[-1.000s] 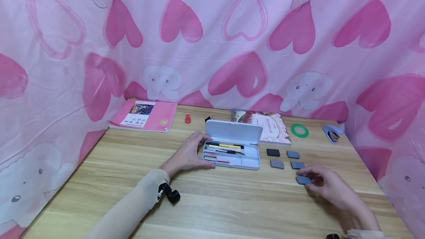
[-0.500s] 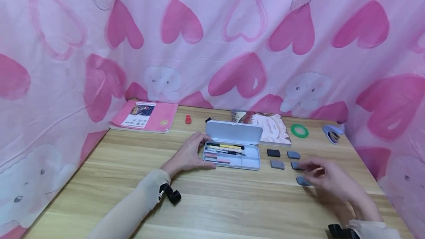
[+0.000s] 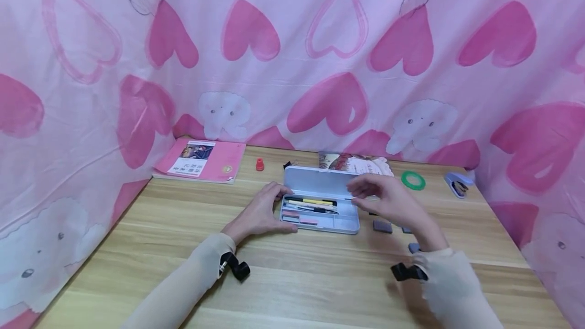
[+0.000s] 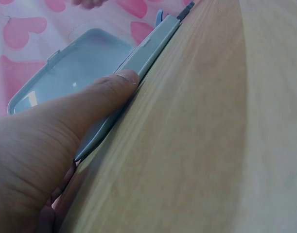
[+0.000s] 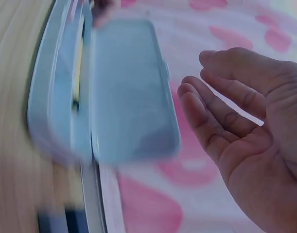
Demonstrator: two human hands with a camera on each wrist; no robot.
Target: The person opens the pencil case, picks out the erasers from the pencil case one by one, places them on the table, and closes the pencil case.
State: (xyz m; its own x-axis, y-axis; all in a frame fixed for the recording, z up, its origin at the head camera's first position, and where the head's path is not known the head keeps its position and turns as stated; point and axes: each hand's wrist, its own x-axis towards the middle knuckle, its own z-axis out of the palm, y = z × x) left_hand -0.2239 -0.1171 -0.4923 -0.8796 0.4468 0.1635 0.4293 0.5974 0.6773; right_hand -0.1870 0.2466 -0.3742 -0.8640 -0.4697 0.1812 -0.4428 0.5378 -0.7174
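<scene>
My left hand (image 3: 260,212) grips the left end of an open light-blue pencil case (image 3: 346,223), thumb along its front side and fingers at the back. Its lid (image 3: 311,179) stands raised. Inside lie several pens and pencils, one a yellow pen (image 3: 323,201), and small pink and grey strips (image 3: 307,221). My right hand (image 3: 388,197) hovers by the lid's right edge. In the right wrist view its fingers (image 5: 226,109) are loosely bent, holding nothing, apart from the lid. Beneath that arm sit a grey eraser (image 3: 382,226) and a blue eraser (image 3: 414,248); other erasers are mostly hidden.
A pink book (image 3: 230,159) lies at the back left, beside a small red object (image 3: 259,164). Behind the case are a second book (image 3: 372,165) and a small black item (image 3: 287,165). Green tape (image 3: 413,180) and a light-blue stapler-like object (image 3: 458,184) lie back right.
My right hand has left the blue erasers, passing over them leftward and up to the pencil case lid. The left hand has stayed on the case.
</scene>
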